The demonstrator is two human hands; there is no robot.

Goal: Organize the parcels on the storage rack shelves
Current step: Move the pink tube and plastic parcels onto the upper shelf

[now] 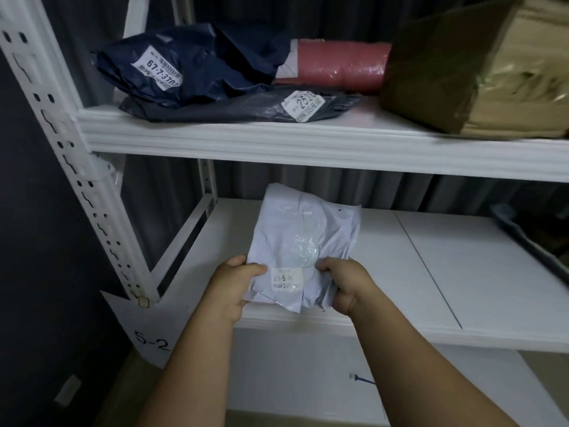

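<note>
A white plastic mailer parcel (303, 241) with a small label near its front edge sits over the lower shelf (462, 272) of the white rack. My left hand (234, 283) grips its near left corner, and my right hand (345, 283) grips its near right corner. On the upper shelf (277, 140) lie a dark blue bag parcel (197, 66) labelled 67-7-3702, a flat grey mailer (246, 109) under it, a pink wrapped parcel (338, 66) behind, and a taped cardboard box (480, 66) at the right.
The rack's white perforated upright (61, 140) stands at the left, with a tag marked 5-2 (152, 343) below it. A dark tray edge (529, 241) shows at the lower shelf's far right. A grey curtain hangs behind the rack.
</note>
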